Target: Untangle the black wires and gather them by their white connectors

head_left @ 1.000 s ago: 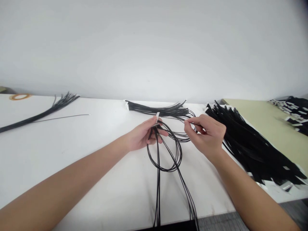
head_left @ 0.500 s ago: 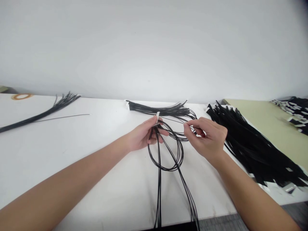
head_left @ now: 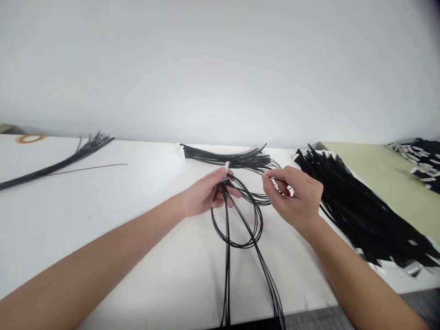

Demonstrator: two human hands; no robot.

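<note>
My left hand [head_left: 215, 190] pinches a small white connector [head_left: 227, 167] between thumb and fingers, above the table. Several thin black wires [head_left: 258, 229] run from that connector. Some curl into a loop below the hand, and others hang down past the near table edge. To the right, my right hand [head_left: 292, 192] is closed with thumb and forefinger pinched on a single thin black wire, whose tip is hidden by the fingers. Behind the hands lies a bundle of black wires [head_left: 223, 157] with white connectors at its left end.
On the white table [head_left: 147, 266], a long black wire bundle [head_left: 65, 160] and one loose wire [head_left: 92, 168] lie at left, near an orange ring [head_left: 31, 138]. A large pile of black wire harnesses [head_left: 360, 206] covers the right side. Beyond it, more harnesses [head_left: 426, 158] rest on a yellowish surface.
The connector in my left hand has dipped and tilted slightly, and the wire loop hangs a little lower. My right hand stays almost in place, still pinching.
</note>
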